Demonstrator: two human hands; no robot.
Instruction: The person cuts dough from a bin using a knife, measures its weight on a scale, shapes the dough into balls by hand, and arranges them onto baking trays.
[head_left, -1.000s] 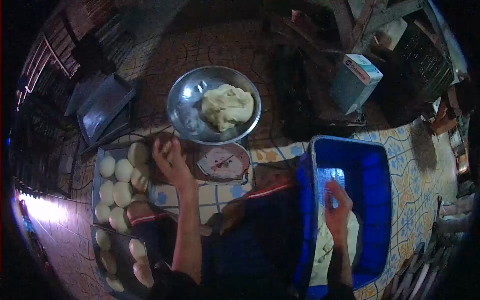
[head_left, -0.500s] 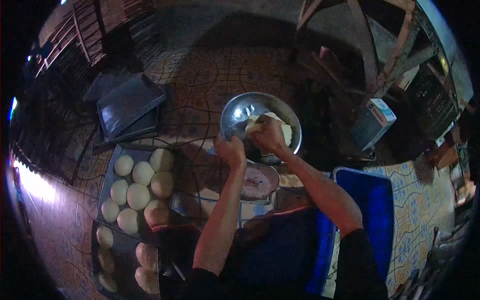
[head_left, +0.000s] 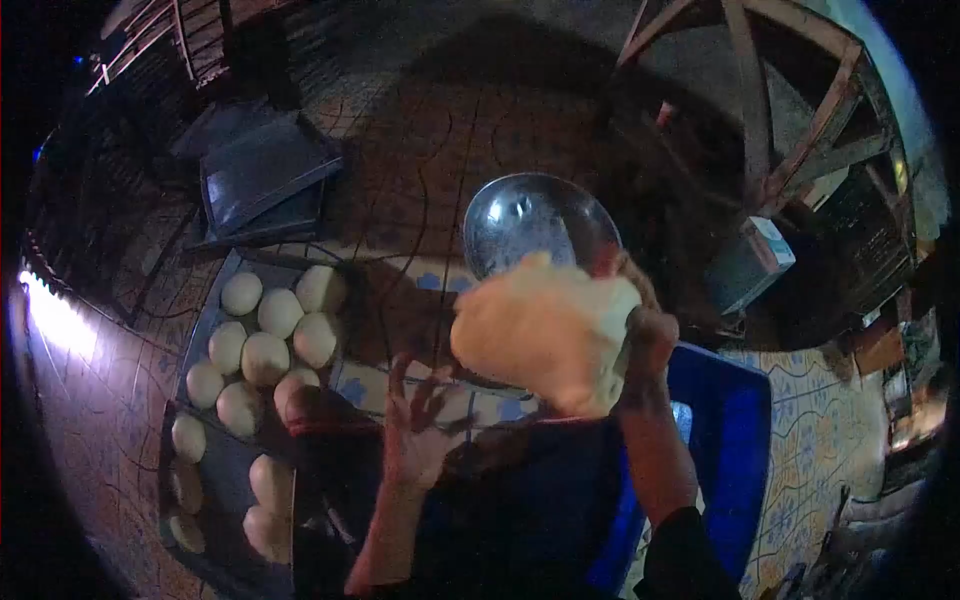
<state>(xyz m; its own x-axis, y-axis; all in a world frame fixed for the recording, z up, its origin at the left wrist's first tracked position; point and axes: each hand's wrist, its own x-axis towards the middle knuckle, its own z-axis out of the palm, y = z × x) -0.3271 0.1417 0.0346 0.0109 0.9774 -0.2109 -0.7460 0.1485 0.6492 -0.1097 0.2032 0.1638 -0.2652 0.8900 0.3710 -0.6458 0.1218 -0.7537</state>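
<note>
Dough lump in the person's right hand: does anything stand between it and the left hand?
Nothing visible does. The left hand is apart from the dough lump, with only open space between them; the right hand holds the lump's opposite side.

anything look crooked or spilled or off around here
Only the stacked trays, upper left, look askew: the top one sits crooked, its edges out of line with the one below. No spill shows around the dough in the right hand, though the light is dim.
</note>
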